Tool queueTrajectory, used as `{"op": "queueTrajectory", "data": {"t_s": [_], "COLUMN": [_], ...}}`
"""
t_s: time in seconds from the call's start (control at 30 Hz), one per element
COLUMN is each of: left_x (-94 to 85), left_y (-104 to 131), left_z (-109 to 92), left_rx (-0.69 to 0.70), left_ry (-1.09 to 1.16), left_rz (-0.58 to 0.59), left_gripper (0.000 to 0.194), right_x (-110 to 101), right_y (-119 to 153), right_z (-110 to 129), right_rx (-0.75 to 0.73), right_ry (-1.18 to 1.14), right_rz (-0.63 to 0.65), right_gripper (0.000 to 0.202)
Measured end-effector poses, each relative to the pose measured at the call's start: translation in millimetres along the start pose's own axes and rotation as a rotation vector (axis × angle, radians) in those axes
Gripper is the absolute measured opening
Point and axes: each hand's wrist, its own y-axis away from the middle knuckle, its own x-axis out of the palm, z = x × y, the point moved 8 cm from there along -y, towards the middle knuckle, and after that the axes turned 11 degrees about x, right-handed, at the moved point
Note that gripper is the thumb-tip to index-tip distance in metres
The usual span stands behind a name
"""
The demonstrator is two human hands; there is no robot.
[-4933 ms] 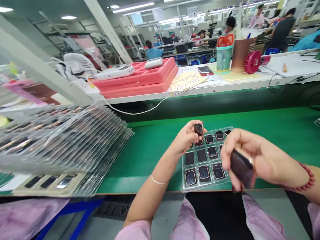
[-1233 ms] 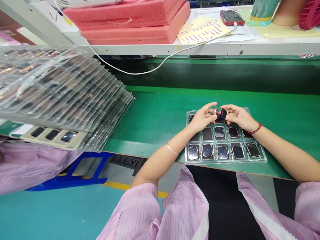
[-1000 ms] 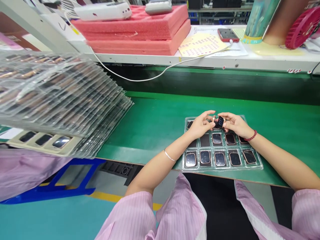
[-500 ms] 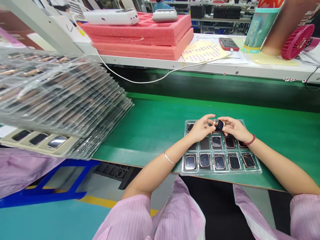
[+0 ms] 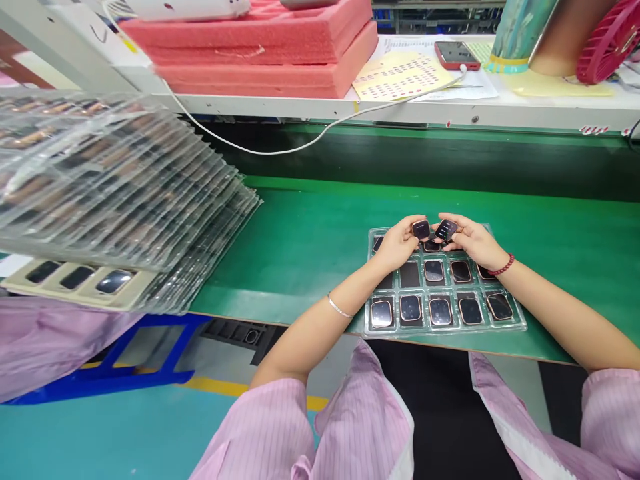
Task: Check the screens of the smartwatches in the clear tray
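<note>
My left hand (image 5: 399, 244) is closed on a smartwatch case (image 5: 421, 229), its dark screen facing me. Beside it, a second smartwatch case (image 5: 446, 230) with light marks lit on its screen is gripped by the fingers of my right hand (image 5: 475, 244). Both are held just above the back row of a clear plastic tray (image 5: 453, 328). Several more watch cases, such as one at the front (image 5: 441, 311), lie face up in its compartments. One middle-row compartment (image 5: 409, 274) holds no watch. My hands partly cover the back row.
At left leans a tall stack of clear trays (image 5: 125, 180) filled with watches, beside a beige tray (image 5: 143, 288). Behind the green work surface (image 5: 300, 247), a white shelf carries red foam blocks (image 5: 260, 73), a phone (image 5: 457, 55) and a pink fan (image 5: 605, 43). A white cable (image 5: 280, 153) droops from it.
My hands have turned the two watches so their screens face me; the left one was edge-on before. The right watch's screen now shows light marks clearly. The view has tilted down slightly.
</note>
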Motion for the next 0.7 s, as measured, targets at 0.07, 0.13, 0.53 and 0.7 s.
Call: {"op": "queueTrajectory", "data": {"t_s": [0.07,0.13,0.53,0.7], "left_x": [0.1,1.1,2.4,1.0], "left_y": [-0.4,0.0,2.0,1.1], "left_z": [-3.3,-6.1,-8.5,-12.6], "left_rx": [0.042,0.059,0.017,0.008], "left_ry": [-0.008,-0.014,-0.039,-0.064], "left_rz": [-0.008,-0.009,0.002,-0.024], "left_gripper": [0.051,0.046,0.049,0.024], "right_x": [1.6,3.4,7.8,5.1], "right_y": [0.6,1.4,2.1,4.2], "right_z": [2.6,4.1,3.1,-0.8], "right_rx": [-0.017,-0.026,-0.026,0.021], "right_ry": [0.027,0.066,0.127,0.059], "right_rz": [0.0,0.0,0.008,0.008], "right_gripper": [0.051,0.044,0.045,0.052]}}
